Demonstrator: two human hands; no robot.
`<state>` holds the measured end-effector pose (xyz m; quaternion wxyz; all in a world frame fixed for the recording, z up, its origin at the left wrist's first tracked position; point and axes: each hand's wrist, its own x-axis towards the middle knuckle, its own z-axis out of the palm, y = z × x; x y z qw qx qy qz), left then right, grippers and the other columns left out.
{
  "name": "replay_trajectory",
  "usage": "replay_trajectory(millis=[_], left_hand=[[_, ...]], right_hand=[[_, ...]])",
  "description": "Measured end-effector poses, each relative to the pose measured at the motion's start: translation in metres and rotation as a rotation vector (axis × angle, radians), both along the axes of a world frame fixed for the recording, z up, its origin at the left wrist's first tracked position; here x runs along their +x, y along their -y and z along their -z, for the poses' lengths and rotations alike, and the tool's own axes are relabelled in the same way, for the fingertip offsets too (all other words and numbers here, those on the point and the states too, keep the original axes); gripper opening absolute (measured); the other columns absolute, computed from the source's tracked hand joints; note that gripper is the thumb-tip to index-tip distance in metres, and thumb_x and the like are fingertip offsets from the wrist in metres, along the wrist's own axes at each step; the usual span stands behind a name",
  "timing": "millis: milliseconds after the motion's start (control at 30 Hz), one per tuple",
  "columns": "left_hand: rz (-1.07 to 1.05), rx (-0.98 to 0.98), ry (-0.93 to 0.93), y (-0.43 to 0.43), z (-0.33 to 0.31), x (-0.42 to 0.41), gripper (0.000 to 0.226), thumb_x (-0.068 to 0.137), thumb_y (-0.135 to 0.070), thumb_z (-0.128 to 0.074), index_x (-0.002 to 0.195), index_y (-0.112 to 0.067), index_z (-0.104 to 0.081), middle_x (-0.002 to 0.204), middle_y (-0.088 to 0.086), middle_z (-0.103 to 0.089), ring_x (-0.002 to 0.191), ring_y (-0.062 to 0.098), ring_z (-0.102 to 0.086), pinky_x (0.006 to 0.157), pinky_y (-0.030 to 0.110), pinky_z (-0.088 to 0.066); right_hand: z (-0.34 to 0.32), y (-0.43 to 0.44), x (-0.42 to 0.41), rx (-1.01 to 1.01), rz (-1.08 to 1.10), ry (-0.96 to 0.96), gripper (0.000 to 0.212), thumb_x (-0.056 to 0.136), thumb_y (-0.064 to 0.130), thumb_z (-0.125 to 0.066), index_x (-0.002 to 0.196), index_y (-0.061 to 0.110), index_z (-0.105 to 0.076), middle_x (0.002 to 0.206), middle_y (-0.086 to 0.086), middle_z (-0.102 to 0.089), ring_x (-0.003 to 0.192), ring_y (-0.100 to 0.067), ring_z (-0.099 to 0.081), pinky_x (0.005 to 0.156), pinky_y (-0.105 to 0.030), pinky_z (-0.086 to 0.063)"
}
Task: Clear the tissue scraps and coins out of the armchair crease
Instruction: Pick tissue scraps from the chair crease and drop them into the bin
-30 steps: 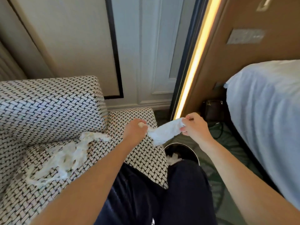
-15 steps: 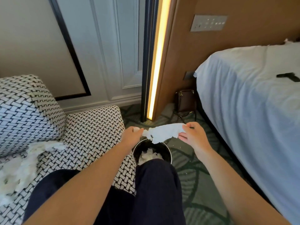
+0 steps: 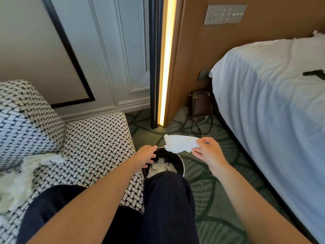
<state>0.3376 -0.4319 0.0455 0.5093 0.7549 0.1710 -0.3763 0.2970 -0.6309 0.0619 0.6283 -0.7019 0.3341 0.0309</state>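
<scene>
White tissue piece (image 3: pixel 181 143) is pinched by right hand (image 3: pixel 208 153) alone, thumb and fingers closed on its right end, above far rim of black bin (image 3: pixel 182 164). Left end, gripped half a second ago by left hand (image 3: pixel 146 156), is now released. Left hand is held loose over bin's left rim, fingers relaxed, nothing in it. Crumpled tissue (image 3: pixel 162 167) is seen inside bin. Torn tissue scraps (image 3: pixel 26 175) are strewn along left edge of armchair (image 3: pixel 95 143) seat, at crease.

arms (image 3: pixel 98 199): bare, no sleeves | trousers (image 3: pixel 168 208): dark navy, plain
</scene>
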Motion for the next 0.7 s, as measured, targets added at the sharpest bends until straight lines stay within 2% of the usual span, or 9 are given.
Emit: replay_trajectory(millis=[133,300,400,500,600,700], left_hand=[[0.020,0.019,0.011,-0.003,-0.002,-0.001,0.048,0.102,-0.033,-0.036,0.144,-0.012,-0.031,0.135,0.007,-0.053,0.121,0.024,-0.051,0.104,0.040,-0.037],[0.055,0.035,0.035,-0.012,-0.003,-0.003,0.043,0.101,-0.033,-0.036,0.140,-0.013,-0.037,0.132,0.007,-0.054,0.118,0.024,-0.052,0.104,0.041,-0.037],[0.042,0.041,0.029,-0.019,-0.004,-0.006,0.043,0.102,-0.031,-0.035,0.140,-0.012,-0.037,0.133,0.008,-0.053,0.120,0.025,-0.051,0.104,0.041,-0.037],[0.022,0.042,0.036,-0.026,-0.002,-0.010,0.042,0.102,-0.029,-0.036,0.139,-0.010,-0.038,0.133,0.009,-0.054,0.118,0.025,-0.052,0.103,0.041,-0.037],[0.003,0.040,0.072,-0.037,0.000,-0.015,0.040,0.101,-0.028,-0.037,0.137,-0.011,-0.041,0.129,0.007,-0.056,0.109,0.021,-0.055,0.096,0.037,-0.041],[-0.015,0.021,0.137,-0.055,-0.003,-0.021,0.037,0.100,-0.028,-0.040,0.133,-0.014,-0.046,0.123,0.003,-0.059,0.107,0.018,-0.057,0.084,0.030,-0.044]], right_hand=[[0.008,-0.009,0.002,-0.016,-0.051,-0.031,0.021,0.094,0.018,-0.053,0.114,0.010,-0.053,0.119,-0.010,-0.058,0.102,-0.019,-0.061,0.084,-0.030,-0.054],[0.017,-0.017,-0.007,-0.028,-0.231,-0.186,0.049,0.095,0.036,-0.052,0.140,0.023,-0.041,0.142,-0.003,-0.043,0.124,-0.021,-0.046,0.101,-0.035,-0.044],[0.015,-0.016,-0.012,0.032,-0.251,-0.224,0.050,0.097,0.036,-0.048,0.144,0.022,-0.035,0.147,-0.002,-0.038,0.129,-0.022,-0.043,0.096,-0.033,-0.041],[0.010,-0.017,-0.013,-0.016,-0.274,-0.216,0.042,0.098,0.035,-0.046,0.138,0.020,-0.043,0.135,-0.006,-0.049,0.114,-0.021,-0.052,0.095,-0.033,-0.044],[-0.001,-0.027,-0.010,-0.074,-0.284,-0.153,0.020,0.097,0.034,-0.047,0.112,0.022,-0.054,0.121,-0.007,-0.060,0.105,-0.021,-0.060,0.094,-0.034,-0.048],[-0.014,-0.052,-0.006,-0.096,-0.330,-0.076,0.026,0.095,0.028,-0.051,0.114,0.014,-0.060,0.116,-0.005,-0.064,0.102,-0.017,-0.062,0.095,-0.033,-0.049]])
